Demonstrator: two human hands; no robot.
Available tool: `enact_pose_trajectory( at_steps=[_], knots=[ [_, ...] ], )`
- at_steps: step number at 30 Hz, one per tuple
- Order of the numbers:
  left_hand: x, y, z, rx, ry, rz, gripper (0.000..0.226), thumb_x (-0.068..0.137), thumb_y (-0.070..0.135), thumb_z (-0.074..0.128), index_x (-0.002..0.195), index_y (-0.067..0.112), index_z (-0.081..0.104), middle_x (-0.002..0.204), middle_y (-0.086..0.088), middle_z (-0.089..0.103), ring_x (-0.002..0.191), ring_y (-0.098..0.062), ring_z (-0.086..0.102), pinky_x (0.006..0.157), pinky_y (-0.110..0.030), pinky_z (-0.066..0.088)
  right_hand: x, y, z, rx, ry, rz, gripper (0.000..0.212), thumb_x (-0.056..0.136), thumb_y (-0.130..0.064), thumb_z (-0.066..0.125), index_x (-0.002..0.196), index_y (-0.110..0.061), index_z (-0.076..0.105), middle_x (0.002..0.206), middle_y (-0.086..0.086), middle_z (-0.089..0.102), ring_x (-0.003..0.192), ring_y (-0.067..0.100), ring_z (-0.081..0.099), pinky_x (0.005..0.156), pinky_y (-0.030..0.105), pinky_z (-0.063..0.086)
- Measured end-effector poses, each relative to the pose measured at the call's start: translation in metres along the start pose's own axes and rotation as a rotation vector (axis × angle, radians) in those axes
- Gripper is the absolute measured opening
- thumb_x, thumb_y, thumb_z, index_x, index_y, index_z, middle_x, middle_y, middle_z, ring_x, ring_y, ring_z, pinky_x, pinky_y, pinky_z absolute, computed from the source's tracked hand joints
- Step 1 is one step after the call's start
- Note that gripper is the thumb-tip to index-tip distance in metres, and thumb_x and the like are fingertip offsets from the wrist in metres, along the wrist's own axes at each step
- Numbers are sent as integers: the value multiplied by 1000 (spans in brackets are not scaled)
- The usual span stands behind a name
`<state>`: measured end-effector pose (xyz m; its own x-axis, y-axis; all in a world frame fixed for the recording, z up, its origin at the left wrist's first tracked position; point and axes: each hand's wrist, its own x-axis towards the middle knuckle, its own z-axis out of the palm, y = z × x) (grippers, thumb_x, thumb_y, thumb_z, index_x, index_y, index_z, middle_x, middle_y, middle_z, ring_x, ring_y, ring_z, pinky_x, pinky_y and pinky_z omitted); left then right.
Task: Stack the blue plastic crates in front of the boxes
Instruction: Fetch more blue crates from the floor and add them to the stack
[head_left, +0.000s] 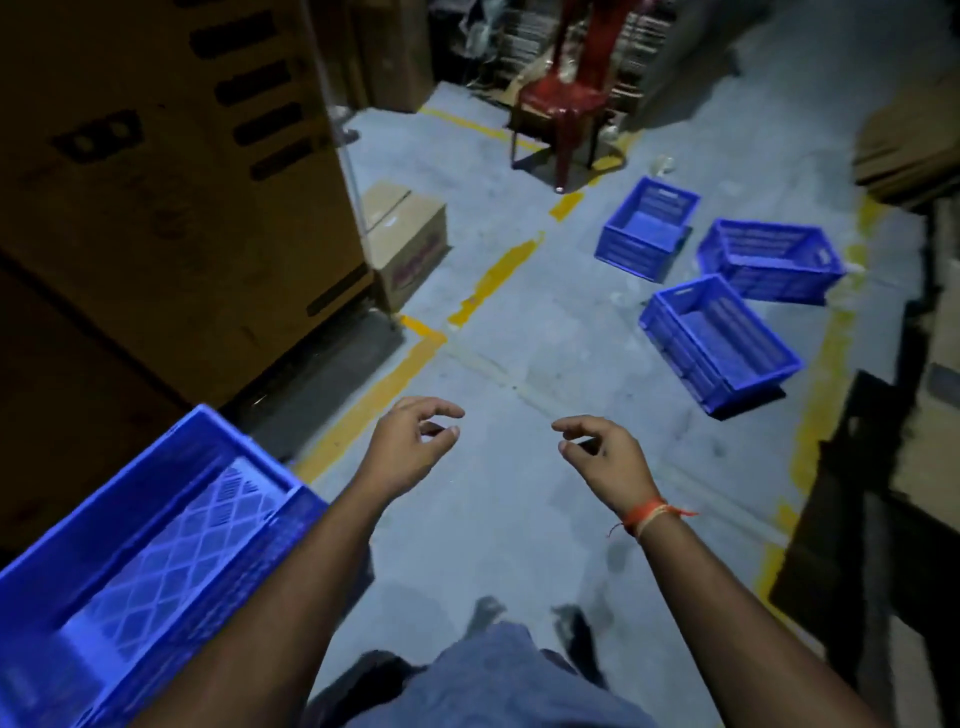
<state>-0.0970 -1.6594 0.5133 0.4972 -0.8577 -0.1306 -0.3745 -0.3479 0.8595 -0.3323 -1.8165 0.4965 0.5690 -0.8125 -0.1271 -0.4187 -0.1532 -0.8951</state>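
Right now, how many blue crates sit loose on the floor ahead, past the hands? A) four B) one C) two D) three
D: three lie apart on the floor, the far crate, the right crate and the near crate; a fourth, the stack crate, sits at lower left.

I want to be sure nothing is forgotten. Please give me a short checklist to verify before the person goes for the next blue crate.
1. Left hand free: ok, loosely curled, holds nothing.
2. Right hand free: ok, holds nothing.
3. Loose blue plastic crates on the grey floor: ok, three upright: nearest crate, far crate, right crate.
4. Path to them: ok, bare grey floor.
5. Blue crate beside the tall cardboard boxes: ok, crate stands there.
6. Crates empty: ok.
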Motion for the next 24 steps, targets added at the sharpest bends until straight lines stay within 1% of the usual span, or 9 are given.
enact_pose_trajectory(
  at_steps=[3,5,8,11,13,15,18,21,24],
  knots=[
    [31,32,36,-3,-86,42,18,89,22,70,101,35,73,120,8,58,85,-7,71,70,-24,55,3,23,-40,27,118,44,23,84,-14,67,96,-33,75,104,-13,69,83,5,66,75,26,54],
    [55,47,55,5,-138,74,18,90,20,70,102,33,74,119,9,56,84,-6,70,69,-19,54,6,37,-59,61,175,78,23,85,-13,67,95,-32,75,103,-12,70,82,5,66,73,24,52],
    [97,59,81,20,-204,87,17,90,19,71,102,31,74,120,9,58,83,-4,70,72,-9,49,15,58,-77,97,231,152,24,85,-10,67,94,-30,75,103,-9,70,77,5,65,70,19,49],
    [144,67,103,35,-271,93,16,91,23,71,101,35,73,121,12,58,86,-2,69,74,-9,47,35,76,-95,105,278,210,24,84,-11,67,94,-31,75,102,-8,70,80,7,66,71,18,49],
    [182,73,117,33,-312,102,16,91,25,70,102,36,73,121,14,58,87,1,67,76,-13,46,58,88,-109,93,300,236,24,84,-12,67,93,-32,75,102,-8,70,81,6,66,72,17,49],
    [224,80,130,23,-339,115,16,91,23,70,103,33,73,120,14,58,87,1,67,74,-11,46,89,97,-124,91,332,265,24,84,-11,67,93,-31,75,103,-8,70,81,5,66,72,15,49],
    [293,94,141,40,-395,124,16,91,21,70,102,32,74,119,14,58,86,-1,67,71,-9,46,141,106,-151,65,393,298,27,82,-5,67,94,-28,76,104,-3,71,86,7,67,74,15,49],
    [366,108,148,68,-443,130,16,90,20,71,100,32,74,118,12,58,83,-2,67,69,-10,47,189,106,-180,56,465,342,28,83,-3,66,96,-25,75,105,-1,69,87,4,64,71,7,47],
    [438,128,163,129,-489,157,16,90,21,71,101,33,73,117,13,57,83,-2,68,65,-12,48,234,107,-212,64,547,344,29,83,-2,66,97,-25,75,106,-1,69,85,1,64,71,6,46]
  ],
)
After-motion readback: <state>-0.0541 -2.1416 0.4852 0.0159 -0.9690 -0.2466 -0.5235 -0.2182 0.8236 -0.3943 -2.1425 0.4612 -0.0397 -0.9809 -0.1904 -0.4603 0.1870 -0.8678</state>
